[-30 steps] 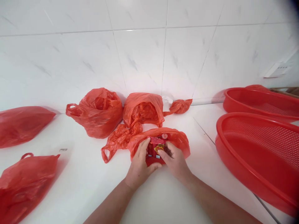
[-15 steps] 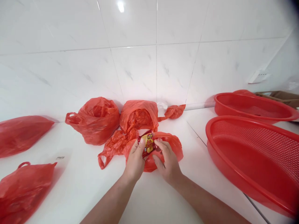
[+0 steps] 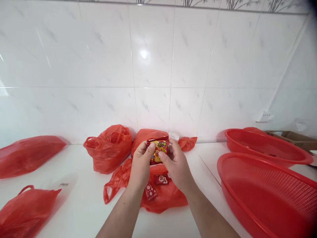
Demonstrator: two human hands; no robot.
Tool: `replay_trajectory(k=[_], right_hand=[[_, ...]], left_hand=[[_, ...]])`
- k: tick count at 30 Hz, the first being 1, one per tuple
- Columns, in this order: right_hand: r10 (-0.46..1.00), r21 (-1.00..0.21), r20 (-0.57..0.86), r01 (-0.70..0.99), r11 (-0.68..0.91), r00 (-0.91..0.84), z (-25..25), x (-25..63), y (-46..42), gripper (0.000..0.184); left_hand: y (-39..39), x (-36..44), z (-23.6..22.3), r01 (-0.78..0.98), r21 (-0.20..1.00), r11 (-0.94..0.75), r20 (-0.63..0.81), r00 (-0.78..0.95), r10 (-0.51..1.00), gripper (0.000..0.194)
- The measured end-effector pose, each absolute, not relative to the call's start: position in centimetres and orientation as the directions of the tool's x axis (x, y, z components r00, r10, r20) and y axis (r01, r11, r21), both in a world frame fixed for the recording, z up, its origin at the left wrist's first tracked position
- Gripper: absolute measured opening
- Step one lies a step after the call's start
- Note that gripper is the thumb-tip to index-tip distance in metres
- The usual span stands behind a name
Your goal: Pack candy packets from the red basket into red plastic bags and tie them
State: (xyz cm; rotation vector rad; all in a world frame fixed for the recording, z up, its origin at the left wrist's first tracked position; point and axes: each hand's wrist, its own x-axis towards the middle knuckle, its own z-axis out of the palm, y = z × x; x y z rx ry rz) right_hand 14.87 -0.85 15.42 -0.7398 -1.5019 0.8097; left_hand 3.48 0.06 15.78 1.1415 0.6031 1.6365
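Note:
A small red and yellow snack packet (image 3: 158, 152) is held up between my two hands. My left hand (image 3: 142, 162) grips its left side, thumb on the front. My right hand (image 3: 177, 162) closes on its right side, thumb pressed across the front. Below them, a red plastic bag (image 3: 164, 201) lies spread on the white table. Two dark red packets show there: one patterned with white marks (image 3: 162, 179) and one with pale spots (image 3: 150, 191). What lies behind the hands is partly hidden.
Several more red plastic bags stand along the tiled wall, one with handles (image 3: 109, 150) and one long one (image 3: 29, 155). Another bag (image 3: 27, 210) lies front left. Two red plastic baskets (image 3: 247, 198) (image 3: 267, 145) are at right, with a cardboard box (image 3: 294, 140) behind.
Both hands have raised the packet off the bag, and my right hand now grips it too. The two dark red packets have come into clearer sight. The camera view has tilted up.

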Motion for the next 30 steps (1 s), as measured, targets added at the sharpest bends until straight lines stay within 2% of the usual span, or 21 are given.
replay_trajectory(k=[2,3,6,8,12,16,19,24,30], right_hand=[[0.821,-0.813,0.561,0.117,0.571,-0.105,16.7,15.5,-0.9,0.049],[0.821,-0.800,0.557,0.189,0.570,-0.121,17.3,15.9,-0.9,0.047],[0.839,-0.776,0.515,0.319,0.544,-0.176,18.5,17.2,-1.2,0.024],[0.847,-0.779,0.500,0.333,0.531,-0.179,18.7,17.7,-1.3,0.015],[0.825,-0.760,0.548,0.329,0.561,-0.139,18.4,17.9,-1.5,0.015],[0.834,-0.760,0.531,0.349,0.548,-0.151,18.1,18.2,-1.6,0.013],[0.855,-0.766,0.495,0.387,0.514,-0.155,18.0,18.7,-1.4,0.012],[0.880,-0.779,0.451,0.417,0.469,-0.147,17.9,19.1,-1.1,0.011],[0.854,-0.727,0.500,0.466,0.504,-0.144,17.9,19.0,-1.0,0.016]], left_hand=[[0.4,3.1,16.4,-0.401,0.824,-0.400,0.404,-0.080,0.911,0.026],[0.5,2.9,16.7,-0.376,0.831,-0.409,0.405,-0.095,0.910,0.028],[0.7,2.8,17.2,-0.323,0.852,-0.411,0.404,-0.093,0.910,0.029],[0.5,2.8,17.5,-0.298,0.857,-0.420,0.416,-0.079,0.906,0.028],[-0.1,2.5,17.9,-0.221,0.866,-0.448,0.442,-0.076,0.894,0.029],[-0.6,2.0,18.2,-0.166,0.904,-0.395,0.406,0.035,0.913,0.028],[-0.5,2.2,18.1,-0.199,0.917,-0.344,0.369,0.102,0.924,0.025],[0.2,3.3,17.0,-0.347,0.899,-0.268,0.320,0.102,0.942,0.018],[0.5,4.0,16.3,-0.460,0.858,-0.229,0.286,0.058,0.957,0.013]])
